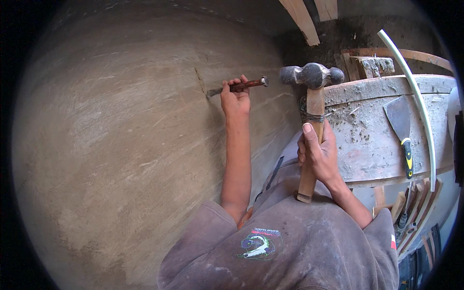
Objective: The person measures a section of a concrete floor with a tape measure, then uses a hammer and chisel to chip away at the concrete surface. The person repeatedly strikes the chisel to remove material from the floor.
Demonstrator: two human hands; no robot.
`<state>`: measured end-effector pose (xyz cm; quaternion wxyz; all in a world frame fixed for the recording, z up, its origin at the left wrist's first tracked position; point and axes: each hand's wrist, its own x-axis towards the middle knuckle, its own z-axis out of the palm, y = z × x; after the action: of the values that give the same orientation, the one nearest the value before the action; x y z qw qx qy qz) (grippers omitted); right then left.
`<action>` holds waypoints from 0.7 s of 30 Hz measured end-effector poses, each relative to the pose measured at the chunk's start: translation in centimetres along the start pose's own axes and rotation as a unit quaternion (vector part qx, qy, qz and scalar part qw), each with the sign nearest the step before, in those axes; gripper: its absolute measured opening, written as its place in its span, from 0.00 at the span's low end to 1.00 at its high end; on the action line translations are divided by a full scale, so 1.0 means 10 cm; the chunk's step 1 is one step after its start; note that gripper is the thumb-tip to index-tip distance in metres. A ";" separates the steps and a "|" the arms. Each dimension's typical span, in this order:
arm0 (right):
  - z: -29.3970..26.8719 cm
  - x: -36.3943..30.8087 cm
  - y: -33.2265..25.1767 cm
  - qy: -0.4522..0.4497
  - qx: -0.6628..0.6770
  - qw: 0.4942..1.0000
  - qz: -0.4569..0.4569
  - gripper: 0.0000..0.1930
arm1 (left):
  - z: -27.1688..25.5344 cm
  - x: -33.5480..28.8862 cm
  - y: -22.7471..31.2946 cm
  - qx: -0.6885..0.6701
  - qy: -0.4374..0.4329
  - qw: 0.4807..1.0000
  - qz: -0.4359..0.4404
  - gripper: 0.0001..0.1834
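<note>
My left hand [236, 98] is closed around a rusty reddish chisel [250, 85]. The chisel's flat tip meets the plastered wall [135, 125] at the lower end of a narrow groove [199, 79], and its struck end points right. In my right hand [319, 152] is a ball-peen hammer [313, 76], gripped around its wooden handle with the head up. Wire is wound about the handle below the head. The hammer head stands to the right of the chisel's end, apart from it.
On the right, a mortar-spattered plank platform [372, 150] carries a putty knife [401, 125] with a black and yellow handle. A pale curved tube [414, 92] lies across it. Behind it sits a rough wood block [377, 66]. Wooden boards [302, 19] hang at the top.
</note>
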<state>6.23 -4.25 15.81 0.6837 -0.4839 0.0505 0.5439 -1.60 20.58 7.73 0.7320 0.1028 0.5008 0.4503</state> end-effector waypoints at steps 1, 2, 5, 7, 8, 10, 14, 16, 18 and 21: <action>0.00 0.01 -0.02 0.004 0.001 1.000 -0.006 0.14 | 0.00 0.01 0.00 0.005 0.003 1.000 0.003 0.11; 0.01 0.02 -0.04 0.009 0.003 1.000 -0.011 0.14 | 0.01 0.01 0.00 0.001 0.005 1.000 0.006 0.11; 0.02 0.06 -0.08 0.021 0.003 1.000 -0.012 0.13 | 0.02 0.02 0.00 -0.011 0.011 1.000 0.015 0.11; 0.03 0.09 -0.11 0.028 0.003 1.000 -0.008 0.13 | 0.03 0.03 0.01 -0.014 0.016 0.999 0.024 0.11; 0.03 0.10 -0.13 0.031 0.003 0.999 -0.006 0.13 | 0.03 0.03 0.01 -0.018 0.016 0.999 0.022 0.11; 0.02 0.14 -0.17 0.030 0.005 1.000 -0.003 0.13 | 0.04 0.05 0.02 -0.022 0.019 0.999 0.024 0.11; -0.01 0.22 -0.24 0.025 -0.001 1.000 0.005 0.14 | 0.06 0.07 0.01 -0.029 0.023 0.999 0.022 0.11; -0.01 0.26 -0.27 0.027 -0.007 1.000 0.009 0.14 | 0.07 0.08 0.00 -0.031 0.031 0.999 0.031 0.11; -0.01 0.31 -0.30 0.029 -0.009 0.999 0.011 0.14 | 0.08 0.08 -0.01 -0.038 0.036 0.998 0.035 0.11; -0.03 0.36 -0.37 0.033 -0.033 0.999 0.003 0.14 | 0.09 0.07 -0.01 -0.034 0.019 0.999 0.031 0.10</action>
<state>10.78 -1.73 15.74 0.6640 -0.5236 0.0563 0.5308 -0.77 21.39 7.64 0.7110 0.0852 0.4956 0.4916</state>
